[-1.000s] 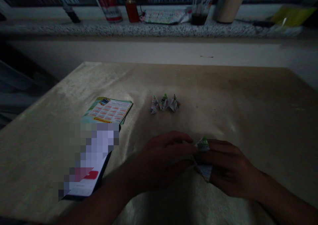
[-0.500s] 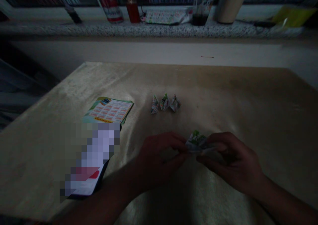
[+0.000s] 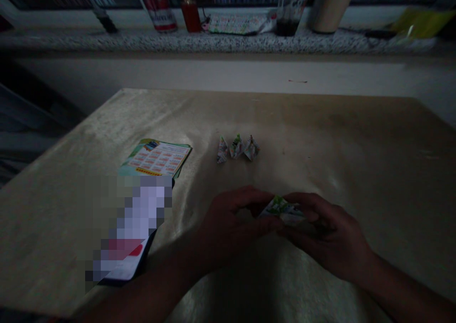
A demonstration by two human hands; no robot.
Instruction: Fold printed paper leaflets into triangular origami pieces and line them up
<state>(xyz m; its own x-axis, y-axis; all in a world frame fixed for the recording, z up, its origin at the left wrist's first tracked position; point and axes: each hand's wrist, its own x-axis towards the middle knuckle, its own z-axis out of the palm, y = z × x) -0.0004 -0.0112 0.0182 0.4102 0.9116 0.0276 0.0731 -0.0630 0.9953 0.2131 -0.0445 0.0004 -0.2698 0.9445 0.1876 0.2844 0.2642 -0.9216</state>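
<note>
My left hand (image 3: 231,223) and my right hand (image 3: 327,235) meet low over a tan table (image 3: 338,137), both pinching a small folded piece of printed paper (image 3: 283,210) between fingertips. The paper is white with green print and lies nearly flat between the two hands. Beyond the hands, three small folded paper shapes (image 3: 237,148) stand in a row on the table, apart from my fingers.
A printed leaflet (image 3: 156,157) lies at the left, with a phone (image 3: 128,235) in front of it. Behind the table runs a speckled ledge (image 3: 213,40) with a red can (image 3: 156,4), a red jar (image 3: 190,14), a dark glass (image 3: 288,14) and papers.
The paper went from upright between my fingers to lying flatter, and my hands drew closer together around it. The row of folded shapes stayed put.
</note>
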